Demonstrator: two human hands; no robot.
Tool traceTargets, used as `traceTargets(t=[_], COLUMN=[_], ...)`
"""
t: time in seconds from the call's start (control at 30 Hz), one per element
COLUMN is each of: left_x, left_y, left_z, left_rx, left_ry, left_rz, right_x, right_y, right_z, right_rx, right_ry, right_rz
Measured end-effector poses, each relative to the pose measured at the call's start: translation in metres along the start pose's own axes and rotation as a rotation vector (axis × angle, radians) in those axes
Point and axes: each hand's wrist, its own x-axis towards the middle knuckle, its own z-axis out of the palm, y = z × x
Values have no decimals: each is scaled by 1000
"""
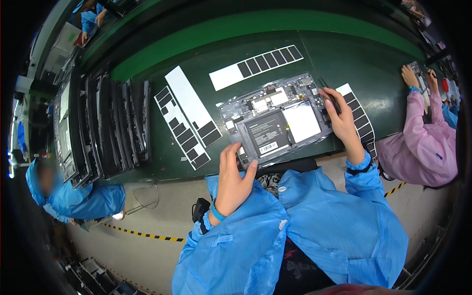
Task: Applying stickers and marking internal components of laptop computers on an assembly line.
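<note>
An opened laptop base [236,119] lies on the green table in front of me, tilted slightly, with its inside facing up. It shows a black battery pack [268,132], a white rectangular sheet [301,123] and a circuit board along the far side. My left hand [233,177] grips the near left corner, thumb and fingers on either side of it. At the right edge is my right hand [345,123], its fingers curled round a thin dark tool [322,82] that looks like tweezers. The palm side of that hand is partly hidden.
Sheets of black stickers [269,61] lie beyond the base, others [183,129] to its left, and one [361,120] to its right. Several laptop bases [105,128] stand upright in a row at the left. A co-worker in pink [418,135] works at the right; another person in blue [88,201] is at the left.
</note>
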Motion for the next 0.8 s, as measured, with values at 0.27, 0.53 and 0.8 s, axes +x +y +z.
traceTargets(t=[0.27, 0.53, 0.8], left_x=[6, 30, 54], left_y=[7, 58, 83], left_z=[7, 120, 218], left_rx=[401, 130, 524], left_ry=[171, -438, -735], left_rz=[188, 773, 577], right_x=[12, 12, -8], right_y=[11, 18, -25], right_z=[-5, -5, -31], right_rx=[91, 293, -136], right_ry=[10, 111, -26], right_rz=[111, 93, -163])
